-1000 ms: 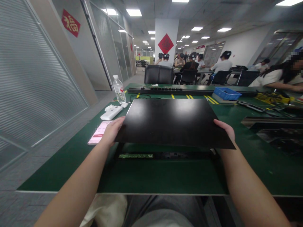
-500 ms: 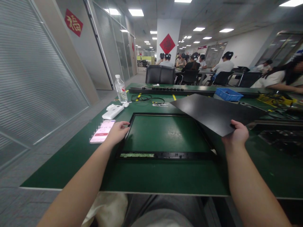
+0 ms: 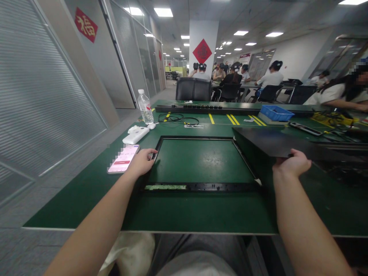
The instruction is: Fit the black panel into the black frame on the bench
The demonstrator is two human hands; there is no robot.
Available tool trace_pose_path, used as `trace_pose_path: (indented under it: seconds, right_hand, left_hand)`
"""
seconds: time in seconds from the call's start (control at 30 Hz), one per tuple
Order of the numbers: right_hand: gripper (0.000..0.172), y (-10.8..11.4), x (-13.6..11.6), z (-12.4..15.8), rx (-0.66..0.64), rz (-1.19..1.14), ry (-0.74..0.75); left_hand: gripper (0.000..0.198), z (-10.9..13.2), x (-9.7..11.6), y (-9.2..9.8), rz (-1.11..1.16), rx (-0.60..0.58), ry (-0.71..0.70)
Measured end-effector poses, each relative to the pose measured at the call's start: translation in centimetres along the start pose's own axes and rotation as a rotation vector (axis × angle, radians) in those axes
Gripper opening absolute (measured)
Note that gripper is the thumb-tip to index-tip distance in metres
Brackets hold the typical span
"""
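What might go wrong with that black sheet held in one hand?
The black sheet, held only by the right hand, might slip or bend. Its left corner appears close to the black frame and could scrape it. The left hand, at that frame's left side, might nudge it.

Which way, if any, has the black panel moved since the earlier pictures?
Yes, rightward: the black panel, first above the black frame, is now to its right, in the right hand.

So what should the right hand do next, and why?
Perhaps the right hand should lay the black sheet down on the green table: it holds the sheet tilted, right of the black frame, whose opening is uncovered.
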State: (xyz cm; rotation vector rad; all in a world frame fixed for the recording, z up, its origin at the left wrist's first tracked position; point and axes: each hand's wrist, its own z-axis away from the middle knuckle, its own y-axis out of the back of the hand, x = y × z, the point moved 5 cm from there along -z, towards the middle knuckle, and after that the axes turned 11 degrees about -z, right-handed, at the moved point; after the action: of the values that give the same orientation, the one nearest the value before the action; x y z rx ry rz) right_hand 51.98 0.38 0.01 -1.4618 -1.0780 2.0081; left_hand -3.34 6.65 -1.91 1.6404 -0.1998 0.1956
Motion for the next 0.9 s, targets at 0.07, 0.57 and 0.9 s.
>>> trace_pose_path:
  seconds: [0.07, 0.57, 0.9]
  right_hand:
    - [0.037, 0.3, -0.1, -0.1, 0.059, -0.013, 0.020]
    - [0.032, 2.0, 2.3, -2.2, 0.174, 0.160, -0.116]
    - [0.028, 3.3, 3.6, -3.4, 0.214, 0.147, -0.175]
  left_hand:
    - [0.048, -0.1, -0.1, -0.2, -0.008, 0.007, -0.017]
    - [0.052, -0.1, 0.0, 0.0, -0.029, 0.045, -0.063]
    - [0.052, -0.2, 0.0, -0.1, -0.047, 0.062, -0.083]
